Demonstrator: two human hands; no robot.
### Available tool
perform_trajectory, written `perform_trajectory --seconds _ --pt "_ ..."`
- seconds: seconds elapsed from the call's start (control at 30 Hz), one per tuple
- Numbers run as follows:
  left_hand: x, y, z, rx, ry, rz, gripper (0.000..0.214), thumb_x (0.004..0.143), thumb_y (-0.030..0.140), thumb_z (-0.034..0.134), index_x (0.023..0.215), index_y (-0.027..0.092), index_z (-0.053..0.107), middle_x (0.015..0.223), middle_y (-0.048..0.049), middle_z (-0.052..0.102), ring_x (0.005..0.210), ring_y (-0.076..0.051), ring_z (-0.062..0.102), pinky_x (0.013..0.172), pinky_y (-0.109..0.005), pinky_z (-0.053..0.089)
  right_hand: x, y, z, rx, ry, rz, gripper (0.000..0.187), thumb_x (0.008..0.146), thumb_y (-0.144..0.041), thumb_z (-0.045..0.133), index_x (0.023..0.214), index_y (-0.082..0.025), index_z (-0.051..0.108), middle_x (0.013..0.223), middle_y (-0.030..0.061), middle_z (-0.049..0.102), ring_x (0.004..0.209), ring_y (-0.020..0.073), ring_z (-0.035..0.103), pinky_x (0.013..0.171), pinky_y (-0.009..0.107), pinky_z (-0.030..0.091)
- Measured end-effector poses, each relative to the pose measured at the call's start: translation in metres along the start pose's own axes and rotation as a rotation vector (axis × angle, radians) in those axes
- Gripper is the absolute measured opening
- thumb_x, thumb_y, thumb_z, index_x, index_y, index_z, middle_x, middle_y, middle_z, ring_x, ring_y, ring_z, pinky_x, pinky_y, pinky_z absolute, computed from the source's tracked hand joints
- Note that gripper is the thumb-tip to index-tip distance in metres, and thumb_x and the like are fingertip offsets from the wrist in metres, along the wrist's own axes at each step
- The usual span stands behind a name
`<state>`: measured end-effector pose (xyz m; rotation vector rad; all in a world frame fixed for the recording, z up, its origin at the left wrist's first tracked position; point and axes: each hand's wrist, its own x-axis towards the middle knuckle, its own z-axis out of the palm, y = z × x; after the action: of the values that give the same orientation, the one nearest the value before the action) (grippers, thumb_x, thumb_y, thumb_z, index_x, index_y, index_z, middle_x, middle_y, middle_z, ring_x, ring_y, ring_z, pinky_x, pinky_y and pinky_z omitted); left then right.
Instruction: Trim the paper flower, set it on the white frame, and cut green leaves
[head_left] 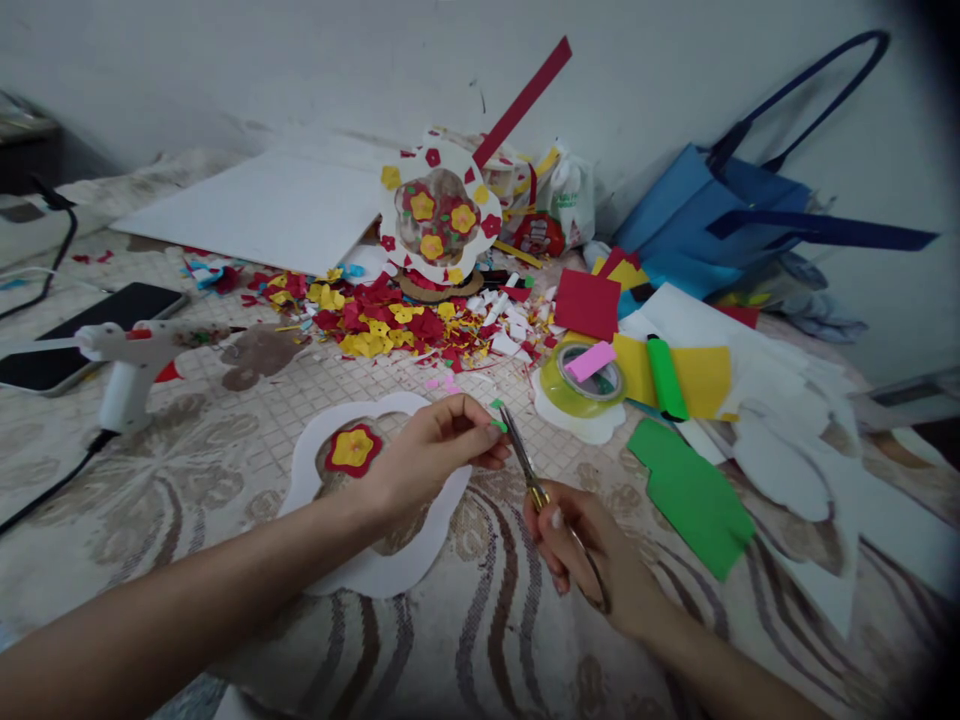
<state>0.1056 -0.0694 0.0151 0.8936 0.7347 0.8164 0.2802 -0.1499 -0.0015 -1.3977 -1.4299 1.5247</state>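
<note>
My left hand (457, 432) pinches a tiny green paper piece (499, 426) between thumb and fingers. In my right hand (577, 540) is a pair of scissors (529, 468), its handles around my fingers and its blade tips touching or very near the green piece. Under my left forearm lies a white flower-shaped paper frame (442, 545) with a clear-looking middle. A red and yellow paper flower (351, 450) sits on its upper left part. To the right of the scissors, a green paper sheet (694, 500) with a cut-out edge rests on the cloth.
A glue gun (124, 375) and a phone (142, 305) lie at left. Paper scraps (390, 320) spread before a decorated flower-shaped piece (487, 225) standing upright. Rightward are a tape roll (559, 395), a green marker-like object (666, 378), white paper sheets (810, 430) and a blue bag (675, 215).
</note>
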Motion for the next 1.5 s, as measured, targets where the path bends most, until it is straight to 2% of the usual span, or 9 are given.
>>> perform_trajectory --seconds 0.33,0.63,1.07,1.5 --pt "-0.004 -0.006 0.005 -0.094 0.055 -0.002 0.017 0.077 0.025 0.067 0.076 0.016 0.053 0.069 0.0011 0.064 0.066 -0.01 0.06 0.071 -0.025 0.046 0.003 0.002 0.004 -0.053 0.036 -0.076 0.055 0.082 -0.072 0.042 0.066 -0.019 0.042 0.049 -0.0064 0.032 0.041 0.0073 0.03 0.037 0.02 0.028" --pt "-0.006 -0.007 0.008 -0.128 0.102 0.005 0.016 0.076 0.024 0.067 0.077 0.016 0.052 0.069 0.0015 0.062 0.065 -0.01 0.059 0.072 -0.027 0.045 0.005 0.006 0.007 -0.028 0.056 -0.067 0.052 0.084 -0.067 0.044 0.067 -0.019 0.041 0.049 -0.007 0.032 0.041 0.0067 0.031 0.037 0.019 0.026" --pt "-0.005 -0.008 0.008 -0.125 0.111 0.004 0.016 0.076 0.023 0.066 0.077 0.016 0.052 0.069 0.0019 0.061 0.065 -0.009 0.058 0.071 -0.026 0.045 0.005 0.001 0.009 -0.032 0.074 -0.023 0.056 0.079 -0.073 0.046 0.066 -0.019 0.042 0.045 -0.0077 0.033 0.038 0.0064 0.03 0.035 0.018 0.027" --pt "-0.004 -0.013 0.007 -0.127 0.118 0.027 0.015 0.077 0.023 0.066 0.076 0.015 0.053 0.068 0.0018 0.062 0.065 -0.009 0.058 0.071 -0.025 0.046 0.005 0.004 0.008 -0.046 0.077 -0.038 0.052 0.083 -0.068 0.045 0.066 -0.019 0.043 0.045 -0.0075 0.033 0.038 0.0067 0.03 0.036 0.019 0.024"
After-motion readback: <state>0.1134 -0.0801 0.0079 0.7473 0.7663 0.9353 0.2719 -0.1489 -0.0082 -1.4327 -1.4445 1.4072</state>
